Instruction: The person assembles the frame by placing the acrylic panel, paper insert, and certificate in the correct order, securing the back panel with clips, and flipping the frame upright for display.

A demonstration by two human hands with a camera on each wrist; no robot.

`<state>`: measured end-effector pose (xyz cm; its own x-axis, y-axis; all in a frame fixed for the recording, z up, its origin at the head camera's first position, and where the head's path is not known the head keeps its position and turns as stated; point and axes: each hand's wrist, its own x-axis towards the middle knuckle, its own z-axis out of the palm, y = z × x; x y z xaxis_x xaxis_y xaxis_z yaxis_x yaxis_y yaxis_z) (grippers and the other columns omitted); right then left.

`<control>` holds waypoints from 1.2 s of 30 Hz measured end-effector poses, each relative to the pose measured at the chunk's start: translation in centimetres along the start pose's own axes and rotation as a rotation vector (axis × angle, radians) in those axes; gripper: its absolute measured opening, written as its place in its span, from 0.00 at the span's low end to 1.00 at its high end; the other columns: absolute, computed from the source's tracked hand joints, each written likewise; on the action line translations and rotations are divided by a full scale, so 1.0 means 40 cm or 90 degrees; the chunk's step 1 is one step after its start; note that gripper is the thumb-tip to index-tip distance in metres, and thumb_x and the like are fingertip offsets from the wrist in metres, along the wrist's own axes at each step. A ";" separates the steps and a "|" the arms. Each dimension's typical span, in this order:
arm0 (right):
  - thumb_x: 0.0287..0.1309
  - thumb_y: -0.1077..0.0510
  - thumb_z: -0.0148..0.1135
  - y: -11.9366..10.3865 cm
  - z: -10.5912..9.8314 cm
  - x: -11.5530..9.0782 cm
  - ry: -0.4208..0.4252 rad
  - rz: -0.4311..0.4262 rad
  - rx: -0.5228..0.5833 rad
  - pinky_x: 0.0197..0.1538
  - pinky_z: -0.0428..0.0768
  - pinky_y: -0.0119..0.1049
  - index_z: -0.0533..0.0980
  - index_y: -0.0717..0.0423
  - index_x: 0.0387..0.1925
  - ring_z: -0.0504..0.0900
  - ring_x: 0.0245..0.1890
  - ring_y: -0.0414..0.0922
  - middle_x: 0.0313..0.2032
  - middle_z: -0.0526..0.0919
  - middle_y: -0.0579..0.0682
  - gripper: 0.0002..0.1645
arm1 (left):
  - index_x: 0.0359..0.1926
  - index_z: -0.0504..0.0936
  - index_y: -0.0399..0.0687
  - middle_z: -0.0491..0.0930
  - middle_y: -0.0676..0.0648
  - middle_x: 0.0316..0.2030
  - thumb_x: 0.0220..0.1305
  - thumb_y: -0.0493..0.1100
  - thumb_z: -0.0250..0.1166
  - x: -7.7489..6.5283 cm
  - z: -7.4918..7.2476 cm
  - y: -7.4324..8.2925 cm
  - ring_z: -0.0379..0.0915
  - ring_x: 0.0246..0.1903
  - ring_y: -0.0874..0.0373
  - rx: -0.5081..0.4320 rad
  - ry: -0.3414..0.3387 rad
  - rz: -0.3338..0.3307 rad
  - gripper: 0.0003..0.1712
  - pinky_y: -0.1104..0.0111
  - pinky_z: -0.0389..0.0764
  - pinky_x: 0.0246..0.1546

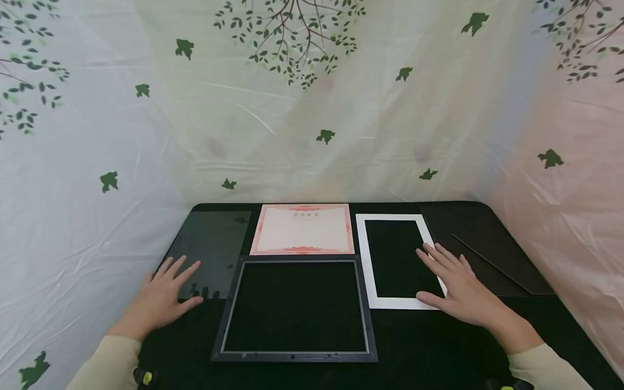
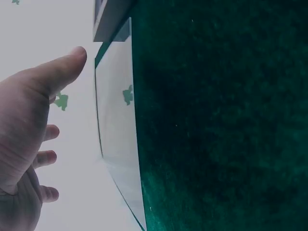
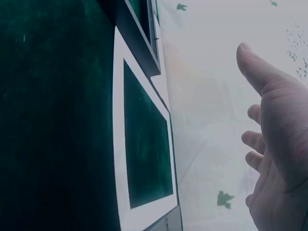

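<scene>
My left hand (image 1: 163,298), palm down with fingers spread, hovers over the near left corner of a clear glass sheet (image 1: 209,244). Nothing is in it. The left wrist view has the thumb held away from the glass, which mirrors the backdrop. My right hand (image 1: 458,287) is likewise spread and holds nothing; it overlaps the right side of a white picture mat (image 1: 364,260). Between the hands lies a dark grey picture frame (image 1: 294,357), its opening showing the green cloth. Behind it is a certificate (image 1: 302,233) with a red border.
A dark brown backing board (image 1: 487,238) lies at the far right, crossed by a thin slanting line. Dark green cloth (image 1: 419,352) covers the table. A pale curtain (image 1: 292,162) printed with leaves and birds encloses the back and both sides.
</scene>
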<state>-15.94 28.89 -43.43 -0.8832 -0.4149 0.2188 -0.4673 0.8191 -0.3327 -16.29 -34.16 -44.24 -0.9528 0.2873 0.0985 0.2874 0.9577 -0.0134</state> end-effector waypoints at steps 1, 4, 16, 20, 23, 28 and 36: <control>0.54 0.36 0.66 -0.004 0.001 0.006 -0.004 -0.004 0.002 0.63 0.35 0.71 0.51 0.44 0.75 0.42 0.74 0.57 0.74 0.50 0.53 0.54 | 0.70 0.64 0.51 0.59 0.32 0.67 0.52 0.67 0.68 0.002 0.003 -0.003 0.51 0.65 0.29 0.002 -0.007 0.002 0.49 0.27 0.54 0.52; 0.54 0.36 0.65 -0.019 0.006 0.025 -0.011 -0.020 0.012 0.63 0.37 0.72 0.52 0.44 0.75 0.43 0.73 0.58 0.75 0.49 0.50 0.53 | 0.70 0.65 0.51 0.60 0.32 0.67 0.51 0.67 0.68 0.014 0.014 -0.013 0.52 0.65 0.29 0.004 -0.030 0.012 0.49 0.27 0.55 0.52; 0.54 0.32 0.63 -0.102 0.054 0.107 -0.028 -0.091 0.026 0.61 0.46 0.74 0.53 0.45 0.74 0.45 0.73 0.56 0.74 0.50 0.48 0.53 | 0.67 0.70 0.49 0.65 0.34 0.65 0.49 0.68 0.68 0.057 0.058 -0.014 0.56 0.64 0.32 0.046 -0.092 0.059 0.48 0.32 0.57 0.56; 0.54 0.30 0.61 -0.139 0.079 0.134 -0.042 -0.105 0.030 0.63 0.44 0.72 0.51 0.41 0.75 0.43 0.74 0.53 0.75 0.49 0.47 0.53 | 0.66 0.71 0.50 0.67 0.36 0.64 0.50 0.69 0.66 0.068 0.072 -0.011 0.58 0.64 0.33 0.061 -0.096 0.071 0.46 0.33 0.58 0.56; 0.55 0.31 0.61 -0.171 0.096 0.156 -0.057 -0.123 0.039 0.64 0.42 0.70 0.51 0.40 0.75 0.44 0.74 0.52 0.75 0.49 0.47 0.53 | 0.66 0.71 0.50 0.70 0.37 0.63 0.52 0.69 0.64 0.077 0.081 -0.007 0.58 0.64 0.34 0.060 -0.099 0.081 0.45 0.34 0.58 0.57; 0.56 0.29 0.57 -0.228 0.130 0.203 -0.102 -0.166 0.053 0.67 0.42 0.66 0.50 0.42 0.75 0.43 0.74 0.51 0.75 0.48 0.47 0.53 | 0.63 0.73 0.46 0.75 0.39 0.59 0.55 0.65 0.65 0.082 0.090 -0.006 0.63 0.63 0.36 0.068 -0.091 0.099 0.41 0.36 0.60 0.58; 0.57 0.21 0.44 -0.303 0.193 0.275 -0.168 -0.229 0.041 0.69 0.42 0.61 0.46 0.39 0.76 0.41 0.75 0.49 0.75 0.46 0.44 0.52 | 0.58 0.77 0.44 0.78 0.40 0.55 0.61 0.60 0.63 0.072 0.100 -0.011 0.70 0.58 0.40 0.105 -0.044 0.149 0.32 0.39 0.65 0.56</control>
<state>-20.30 11.33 -44.09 -0.6401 -0.7627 0.0922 -0.7409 0.5810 -0.3368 -19.53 -33.70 -47.93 -0.8684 0.4958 0.0050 0.4860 0.8532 -0.1896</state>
